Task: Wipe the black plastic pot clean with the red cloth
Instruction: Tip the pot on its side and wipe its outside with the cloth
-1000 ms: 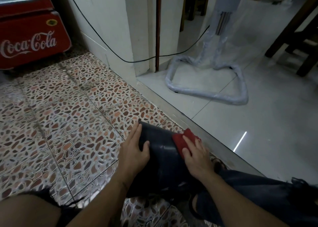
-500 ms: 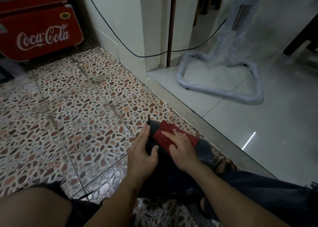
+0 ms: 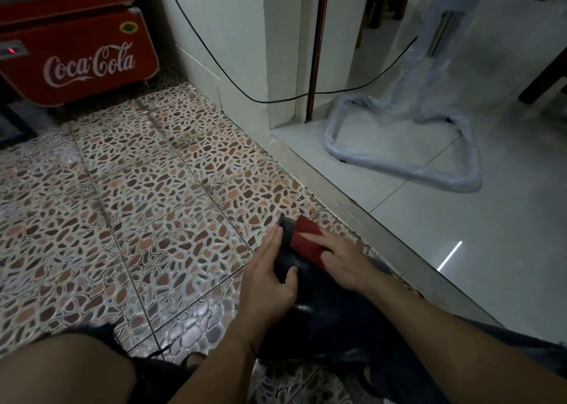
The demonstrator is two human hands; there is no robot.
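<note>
The black plastic pot [image 3: 310, 293] lies on its side on the patterned floor between my knees, its far end pointing away from me. My left hand [image 3: 270, 278] grips its left side, thumb on top. My right hand [image 3: 343, 259] presses the red cloth [image 3: 306, 238] flat against the pot's upper far end, fingers spread over the cloth. Most of the pot's near part is hidden under my forearms.
A red Coca-Cola cooler [image 3: 76, 57] stands at the far left. A white wall corner with a black cable [image 3: 276, 98] is ahead. A plastic-wrapped metal stand [image 3: 408, 164] sits on the grey tiled floor beyond a raised sill [image 3: 383, 229].
My right hand has slid the red cloth leftward and toward the pot's far end. My left hand keeps its grip. The head view has shifted to the left.
</note>
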